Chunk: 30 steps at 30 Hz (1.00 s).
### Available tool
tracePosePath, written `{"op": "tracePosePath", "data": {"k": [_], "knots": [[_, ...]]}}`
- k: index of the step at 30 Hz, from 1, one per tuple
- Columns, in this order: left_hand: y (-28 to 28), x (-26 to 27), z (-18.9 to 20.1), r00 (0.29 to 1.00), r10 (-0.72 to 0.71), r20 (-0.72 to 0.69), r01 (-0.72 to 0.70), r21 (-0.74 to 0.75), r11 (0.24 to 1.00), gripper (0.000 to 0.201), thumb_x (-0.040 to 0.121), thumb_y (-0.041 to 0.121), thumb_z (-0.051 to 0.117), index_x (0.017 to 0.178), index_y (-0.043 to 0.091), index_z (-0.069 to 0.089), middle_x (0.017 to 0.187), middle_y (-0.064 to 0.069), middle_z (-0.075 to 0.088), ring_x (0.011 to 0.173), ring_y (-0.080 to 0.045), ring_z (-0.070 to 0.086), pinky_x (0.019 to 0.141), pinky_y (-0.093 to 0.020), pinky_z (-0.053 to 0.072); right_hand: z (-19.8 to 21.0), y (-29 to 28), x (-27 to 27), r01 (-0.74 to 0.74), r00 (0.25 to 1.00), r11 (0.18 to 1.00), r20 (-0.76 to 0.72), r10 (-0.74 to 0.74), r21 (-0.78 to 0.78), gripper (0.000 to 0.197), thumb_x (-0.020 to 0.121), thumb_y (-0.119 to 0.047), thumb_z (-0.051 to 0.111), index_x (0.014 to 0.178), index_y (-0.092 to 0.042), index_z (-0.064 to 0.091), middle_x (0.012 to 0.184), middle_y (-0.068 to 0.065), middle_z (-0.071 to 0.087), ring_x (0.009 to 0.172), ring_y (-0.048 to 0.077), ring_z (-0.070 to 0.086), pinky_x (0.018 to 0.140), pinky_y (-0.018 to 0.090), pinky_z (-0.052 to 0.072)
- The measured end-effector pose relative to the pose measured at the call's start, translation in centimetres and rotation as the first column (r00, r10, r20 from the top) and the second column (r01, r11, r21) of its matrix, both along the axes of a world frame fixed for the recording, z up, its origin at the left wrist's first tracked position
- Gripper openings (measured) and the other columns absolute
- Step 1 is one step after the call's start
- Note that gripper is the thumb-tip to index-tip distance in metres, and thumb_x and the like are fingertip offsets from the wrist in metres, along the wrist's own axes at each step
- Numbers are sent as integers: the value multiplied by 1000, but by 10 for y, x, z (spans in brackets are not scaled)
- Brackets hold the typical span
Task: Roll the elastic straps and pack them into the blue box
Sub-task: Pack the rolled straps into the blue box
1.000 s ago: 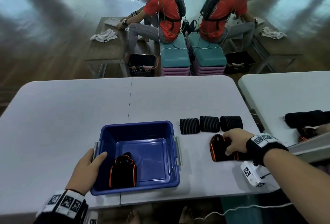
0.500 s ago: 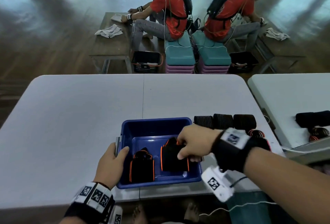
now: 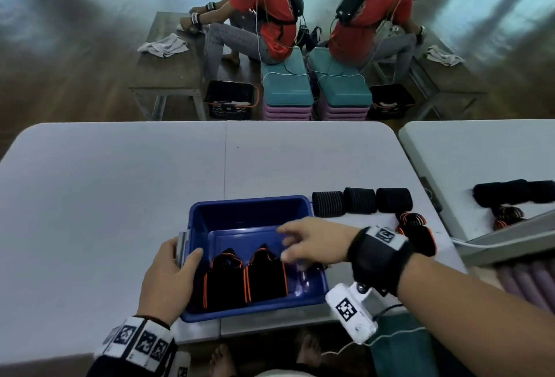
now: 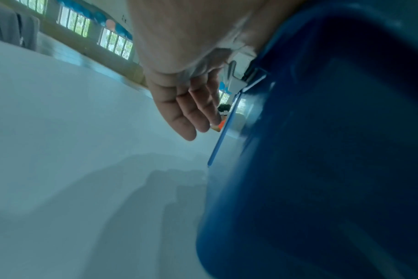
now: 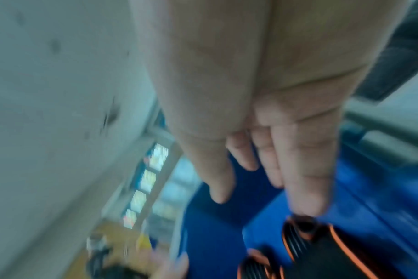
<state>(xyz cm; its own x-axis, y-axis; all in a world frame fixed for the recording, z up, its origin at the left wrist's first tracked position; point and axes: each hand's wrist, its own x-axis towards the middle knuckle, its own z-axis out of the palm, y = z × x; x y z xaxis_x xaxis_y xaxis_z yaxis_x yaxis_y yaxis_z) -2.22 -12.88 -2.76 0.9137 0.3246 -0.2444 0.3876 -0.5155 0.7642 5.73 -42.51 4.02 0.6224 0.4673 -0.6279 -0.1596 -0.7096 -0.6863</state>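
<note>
Two rolled black straps with orange edging (image 3: 246, 279) lay side by side in the near half of my blue box (image 3: 252, 207), touching each other. The box sat on the white worktop (image 3: 120, 196) near its front edge, a grey clip handle (image 3: 182, 244) on its left end. To its right, three black ribbed rolls (image 3: 359, 201) stood in a row on the worktop, and just nearer me were two more orange-edged straps (image 3: 416, 231), partly hidden by my wrist. My left hand (image 3: 168, 283) gripped the left rim, thumb hooked inside the box, fingers down the outer wall. My right hand (image 3: 312, 240) hovered over the box with fingers loosely spread, holding nothing. Both wrists wore black bands carrying square black-and-white marker tags; I could read no words on anything.
</note>
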Motion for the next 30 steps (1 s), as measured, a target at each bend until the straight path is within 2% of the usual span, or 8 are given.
{"op": "tracePosePath", "data": {"k": [4, 7, 9, 11, 17, 21, 26, 30], "knots": [[-1, -4, 22, 984, -51, 170, 3, 272, 962, 51, 91, 36, 69, 136, 24, 48, 125, 1, 56, 124, -26, 45, 100, -46, 44, 2, -111, -11, 536, 816, 796, 68, -573, 280, 10, 88, -23, 70, 95, -23, 77, 92, 11, 77, 79, 23, 74, 66, 33, 62], [-18, -10, 50, 891, -333, 309, 191, 410, 892, 32, 89, 46, 57, 118, 32, 59, 117, 14, 57, 114, -14, 47, 93, -28, 38, -28, -207, -10, 712, 633, 693, 530, -565, -111, 11, 86, -18, 72, 91, -26, 76, 100, 6, 77, 91, 23, 71, 82, 32, 57], [-37, -12, 61, 816, -519, 256, 392, 414, 821, 23, 89, 51, 54, 107, 39, 61, 111, 25, 57, 109, -3, 51, 89, -22, 40, -50, -250, -7, 726, 668, 605, 542, -510, -327, 41, 83, -17, 73, 124, -13, 68, 126, 14, 69, 111, 30, 65, 98, 38, 50], [-56, -14, 63, 730, -674, 114, 590, 392, 705, 28, 90, 60, 51, 106, 41, 62, 110, 30, 56, 111, 3, 52, 90, -20, 45, -66, -271, -5, 661, 747, 640, 420, -515, -391, 57, 81, -16, 77, 134, -4, 59, 129, 19, 65, 111, 32, 63, 98, 39, 49], [-89, -11, 41, 468, -825, -315, 865, 354, 355, 76, 87, 86, 16, 143, 43, 46, 151, 29, 37, 140, 6, 28, 112, -24, 32, -71, -270, -6, 625, 779, 751, 240, -580, -213, 30, 76, -10, 86, 100, -12, 68, 93, 13, 74, 82, 25, 70, 77, 40, 59], [-91, -8, 33, 403, -825, -397, 903, 320, 287, 81, 87, 85, 5, 149, 44, 37, 162, 23, 26, 150, -1, 16, 117, -34, 27, -35, -229, -14, 582, 794, 813, 202, -573, 16, 20, 82, -2, 79, 100, -10, 73, 93, 29, 70, 79, 32, 70, 81, 48, 59], [-90, -6, 26, 401, -823, -403, 907, 298, 296, 93, 82, 88, -1, 148, 38, 41, 162, 19, 29, 149, -6, 23, 116, -42, 27, 43, -122, -23, 482, 800, 755, 128, -586, 444, 30, 77, -12, 84, 104, -23, 76, 90, 2, 77, 81, 19, 75, 66, 28, 60], [-91, -5, 23, 416, -830, -372, 902, 288, 323, 98, 79, 90, -3, 145, 36, 46, 160, 14, 36, 147, -9, 30, 114, -43, 31, 57, -33, -20, 243, 792, 966, 557, -250, 87, 31, 71, -28, 86, 95, -25, 67, 84, -5, 72, 73, 7, 65, 67, 19, 51]]}}
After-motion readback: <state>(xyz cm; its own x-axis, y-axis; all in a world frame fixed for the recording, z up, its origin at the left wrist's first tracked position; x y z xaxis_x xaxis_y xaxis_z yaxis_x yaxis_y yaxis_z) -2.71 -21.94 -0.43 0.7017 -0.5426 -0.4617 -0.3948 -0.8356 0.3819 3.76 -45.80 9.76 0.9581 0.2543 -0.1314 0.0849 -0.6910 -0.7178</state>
